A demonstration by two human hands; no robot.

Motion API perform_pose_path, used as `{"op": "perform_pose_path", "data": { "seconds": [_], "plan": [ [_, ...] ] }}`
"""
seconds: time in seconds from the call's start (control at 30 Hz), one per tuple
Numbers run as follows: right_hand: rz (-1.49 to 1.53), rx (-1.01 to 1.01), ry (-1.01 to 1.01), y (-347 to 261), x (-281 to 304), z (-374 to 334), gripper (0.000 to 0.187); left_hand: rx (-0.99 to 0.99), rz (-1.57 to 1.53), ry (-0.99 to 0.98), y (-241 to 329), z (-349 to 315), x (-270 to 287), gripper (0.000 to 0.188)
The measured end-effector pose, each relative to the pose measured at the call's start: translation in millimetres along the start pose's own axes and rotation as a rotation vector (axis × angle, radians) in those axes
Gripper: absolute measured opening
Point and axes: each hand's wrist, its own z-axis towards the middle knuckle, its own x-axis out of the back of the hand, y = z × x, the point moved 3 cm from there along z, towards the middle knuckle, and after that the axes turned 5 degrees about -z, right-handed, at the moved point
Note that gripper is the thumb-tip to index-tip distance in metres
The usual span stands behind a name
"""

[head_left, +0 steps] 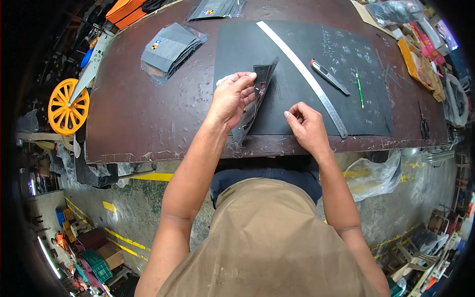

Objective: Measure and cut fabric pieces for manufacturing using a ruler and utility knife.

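In the head view, a thin, bendy dark sheet [267,73] is tipped up over the front left part of the black mat [373,116]. It could slip or get a crease, I think, because only 1 hand holds it and it bends so easily. A sharp pull could do that too. The knife [330,77] lies past the ruler [298,63]; I cannot tell if its blade is out, and a careless reach there might cause a cut

The left hand [236,98] pinches the sheet between thumb and fingers, with its arm reaching forward. The right hand [309,127] is low near the mat's front edge, apart from the sheet, its fingers curled in. I cannot tell if its thumb and finger touch or hold anything small
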Motion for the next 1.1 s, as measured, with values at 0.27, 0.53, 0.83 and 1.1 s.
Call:
{"op": "perform_pose_path", "data": {
  "seconds": [0.27,0.53,0.83,1.1],
  "plan": [
    [-0.178,0.034,0.102,6,42,-9,0.017,-0.144,0.066,-0.048,60,3,-4,0.021],
    [-0.416,0.005,0.296,55,85,15,0.014,-0.331,0.077,-0.224,139,11,-15,0.022],
    [-0.38,-0.034,0.374,44,33,13,0.015,-0.351,-0.372,0.189,109,-1,136,0.024],
    [-0.448,0.02,0.314,46,16,-59,0.013,-0.252,-0.301,0.497,-42,-92,233,0.017]
  ]
}}
